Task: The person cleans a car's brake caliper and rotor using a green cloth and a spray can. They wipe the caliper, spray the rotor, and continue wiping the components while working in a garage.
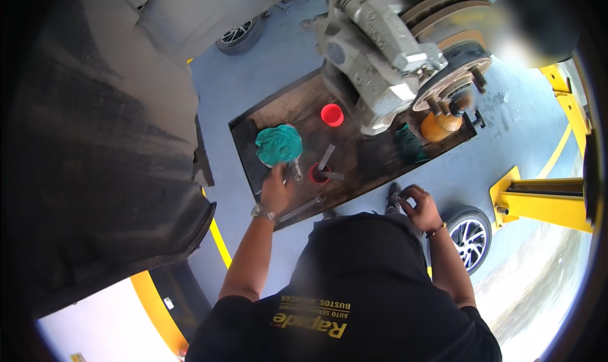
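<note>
My left hand point(275, 191) reaches down onto a dark tray point(247, 134) on the blue floor. Its fingers close on a small shiny metal tool point(294, 169) just below a teal rag point(278, 143). A red cup point(318, 174) with flat metal strips in it stands right of that hand. A long metal bar point(304, 207) lies along the tray's near edge. My right hand point(419, 205) is curled near my shoe point(393, 197), off the tray. Whether it holds anything is unclear.
A brake caliper and disc hub point(392, 52) hang above the tray. A red cap point(332, 114), an orange bottle point(440, 125) and a dark green rag point(408, 144) lie under them. The black wheel-arch liner point(95, 140) fills the left. At right are a yellow lift arm point(538, 200) and a wheel point(472, 235).
</note>
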### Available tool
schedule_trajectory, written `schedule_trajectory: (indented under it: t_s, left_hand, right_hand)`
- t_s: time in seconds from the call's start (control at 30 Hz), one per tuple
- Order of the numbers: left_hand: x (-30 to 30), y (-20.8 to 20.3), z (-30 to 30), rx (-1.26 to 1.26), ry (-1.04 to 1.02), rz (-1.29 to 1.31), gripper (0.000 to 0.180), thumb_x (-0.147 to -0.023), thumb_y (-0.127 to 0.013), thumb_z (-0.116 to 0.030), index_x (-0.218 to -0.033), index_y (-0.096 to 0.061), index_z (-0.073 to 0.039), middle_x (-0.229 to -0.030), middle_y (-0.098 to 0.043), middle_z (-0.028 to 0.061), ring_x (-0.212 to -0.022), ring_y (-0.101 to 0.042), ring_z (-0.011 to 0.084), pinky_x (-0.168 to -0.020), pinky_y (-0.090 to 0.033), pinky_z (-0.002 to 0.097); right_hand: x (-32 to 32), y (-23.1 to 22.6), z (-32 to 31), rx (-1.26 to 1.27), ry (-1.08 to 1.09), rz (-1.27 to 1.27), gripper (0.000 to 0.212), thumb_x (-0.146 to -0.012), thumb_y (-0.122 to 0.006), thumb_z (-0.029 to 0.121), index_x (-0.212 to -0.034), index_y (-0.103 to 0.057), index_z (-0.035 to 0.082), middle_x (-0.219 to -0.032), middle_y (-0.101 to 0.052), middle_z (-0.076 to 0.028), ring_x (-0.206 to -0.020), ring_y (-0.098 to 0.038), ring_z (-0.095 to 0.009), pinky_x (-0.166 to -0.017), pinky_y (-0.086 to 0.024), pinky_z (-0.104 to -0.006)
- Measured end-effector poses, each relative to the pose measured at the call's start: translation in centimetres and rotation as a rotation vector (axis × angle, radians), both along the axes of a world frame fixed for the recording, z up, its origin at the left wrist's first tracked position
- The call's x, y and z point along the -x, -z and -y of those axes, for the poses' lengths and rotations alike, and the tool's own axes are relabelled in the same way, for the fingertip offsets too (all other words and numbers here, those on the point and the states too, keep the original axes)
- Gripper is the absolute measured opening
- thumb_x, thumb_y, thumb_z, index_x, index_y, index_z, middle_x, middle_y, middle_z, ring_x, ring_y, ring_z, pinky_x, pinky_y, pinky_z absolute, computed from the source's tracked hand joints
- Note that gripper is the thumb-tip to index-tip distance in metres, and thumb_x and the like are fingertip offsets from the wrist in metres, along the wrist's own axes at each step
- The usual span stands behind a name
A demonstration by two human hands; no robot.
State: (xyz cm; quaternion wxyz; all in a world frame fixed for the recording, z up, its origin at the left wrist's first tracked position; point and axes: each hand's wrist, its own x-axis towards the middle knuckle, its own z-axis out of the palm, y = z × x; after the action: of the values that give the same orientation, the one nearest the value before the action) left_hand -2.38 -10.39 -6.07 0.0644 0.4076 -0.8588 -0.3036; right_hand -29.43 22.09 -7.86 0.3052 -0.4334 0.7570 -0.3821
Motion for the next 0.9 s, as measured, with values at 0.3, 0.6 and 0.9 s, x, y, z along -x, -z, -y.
schedule_trajectory:
  t_s: [0.3,0.6,0.9]
  left_hand:
    - [17.4,-12.0,5.8,-0.323,0.223,-0.863,0.062,-0.093,-0.051,-0.008,-0.153,-0.036,-0.004,-0.120,-0.064,0.0131,-0.099,-0.061,0.0240,-0.094,-0.047,0.0344]
    - [13.2,-12.8,4.9,0.143,0.338,-0.649,0.042,-0.102,-0.057,-0.023,-0.136,-0.055,0.000,-0.118,-0.068,0.0152,-0.102,-0.065,0.0197,-0.092,-0.050,0.0319]
    - [10.3,-12.5,4.9,-0.693,0.198,-0.589,0.022,-0.100,-0.063,-0.028,-0.109,-0.066,-0.007,-0.080,-0.062,-0.0026,-0.062,-0.051,0.0046,-0.056,-0.041,0.0209]
  right_hand:
    - [-5.3,-12.3,23.3,0.441,0.234,0.585,0.034,-0.104,-0.055,0.025,-0.129,-0.056,0.002,-0.113,-0.063,-0.005,-0.101,-0.056,-0.012,-0.087,-0.046,-0.0282]
    - [-5.4,-11.0,28.6,0.567,0.549,0.443,0.045,-0.101,-0.057,0.040,-0.094,-0.062,-0.004,-0.070,-0.065,-0.013,-0.068,-0.064,-0.026,-0.069,-0.051,-0.0396]
    - [-7.2,-8.7,26.3,0.516,0.503,-0.189,0.044,-0.095,-0.064,0.039,-0.091,-0.058,-0.004,-0.081,-0.065,-0.024,-0.070,-0.066,-0.037,-0.065,-0.052,-0.0452]
